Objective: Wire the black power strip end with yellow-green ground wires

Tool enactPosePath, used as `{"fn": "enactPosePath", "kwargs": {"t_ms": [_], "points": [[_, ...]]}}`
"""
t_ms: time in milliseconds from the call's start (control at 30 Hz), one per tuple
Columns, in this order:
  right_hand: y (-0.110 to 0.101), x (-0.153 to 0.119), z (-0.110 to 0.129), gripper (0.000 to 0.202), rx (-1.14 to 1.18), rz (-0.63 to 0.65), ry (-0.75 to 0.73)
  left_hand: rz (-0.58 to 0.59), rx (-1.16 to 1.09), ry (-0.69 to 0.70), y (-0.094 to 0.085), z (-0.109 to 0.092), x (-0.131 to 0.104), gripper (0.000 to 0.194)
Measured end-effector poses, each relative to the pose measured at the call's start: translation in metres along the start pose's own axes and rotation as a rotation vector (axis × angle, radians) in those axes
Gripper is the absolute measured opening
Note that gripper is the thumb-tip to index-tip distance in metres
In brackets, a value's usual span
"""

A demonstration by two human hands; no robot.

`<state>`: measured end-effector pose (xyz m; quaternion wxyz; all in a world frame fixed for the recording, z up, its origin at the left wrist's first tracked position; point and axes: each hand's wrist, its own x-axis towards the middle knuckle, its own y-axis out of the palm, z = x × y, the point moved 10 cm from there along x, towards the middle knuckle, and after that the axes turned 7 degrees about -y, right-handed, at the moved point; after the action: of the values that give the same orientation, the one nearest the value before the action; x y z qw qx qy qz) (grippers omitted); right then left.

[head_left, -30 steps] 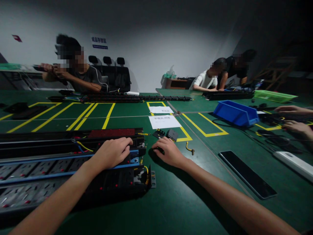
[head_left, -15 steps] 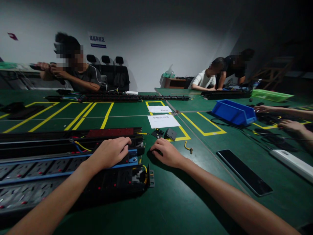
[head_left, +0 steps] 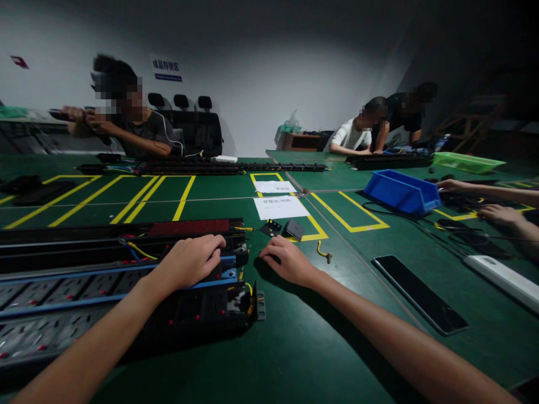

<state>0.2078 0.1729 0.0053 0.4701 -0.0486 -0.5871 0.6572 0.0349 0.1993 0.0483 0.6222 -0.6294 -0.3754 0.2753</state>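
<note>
My left hand (head_left: 191, 259) rests palm down across the black and blue socket strips (head_left: 95, 287), loosely bent, with its thumb a little apart from the fingers and nothing gripped. On the green table just right of the strip ends lies my right hand (head_left: 290, 262), its fingers slightly curled and a gap showing beside the thumb; it holds nothing. A black strip with a red section (head_left: 189, 226) runs behind my left hand. Beyond my right hand are a small black box (head_left: 293, 229) and a black bracket (head_left: 270, 226). A short yellow wire (head_left: 323, 252) lies to its right.
A phone (head_left: 421, 293) and a white power strip (head_left: 503, 281) lie at the right, near another person's hands (head_left: 503, 216). Farther back stand a blue bin (head_left: 400, 192) and a green tray (head_left: 467, 161). White papers (head_left: 281, 208) lie mid-table. Other people work across the table.
</note>
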Motion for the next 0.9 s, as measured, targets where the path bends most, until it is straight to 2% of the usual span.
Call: {"fn": "enactPosePath", "kwargs": {"t_ms": [267,433,533,633,733,900], "points": [[-0.013,-0.002,-0.007,0.017,-0.066,-0.135,0.038,0.005,0.021,-0.005,0.001,0.000,0.000,0.029],[-0.043,-0.015,-0.025,0.019,-0.003,-0.444,0.240,0.001,0.011,0.000,0.000,0.000,0.000,0.029],[-0.050,-0.023,-0.039,0.027,0.055,-0.515,0.385,-0.007,-0.004,0.004,0.000,0.000,0.000,0.029],[-0.050,-0.030,-0.050,0.036,0.043,-0.516,0.507,-0.014,-0.009,0.002,-0.001,0.000,0.000,0.028],[-0.048,-0.033,-0.055,0.037,-0.041,-0.439,0.554,-0.011,-0.006,-0.001,0.000,0.000,0.000,0.028],[-0.046,-0.030,-0.046,0.021,-0.144,-0.282,0.400,0.001,0.001,0.001,-0.001,0.000,0.000,0.028]]}}
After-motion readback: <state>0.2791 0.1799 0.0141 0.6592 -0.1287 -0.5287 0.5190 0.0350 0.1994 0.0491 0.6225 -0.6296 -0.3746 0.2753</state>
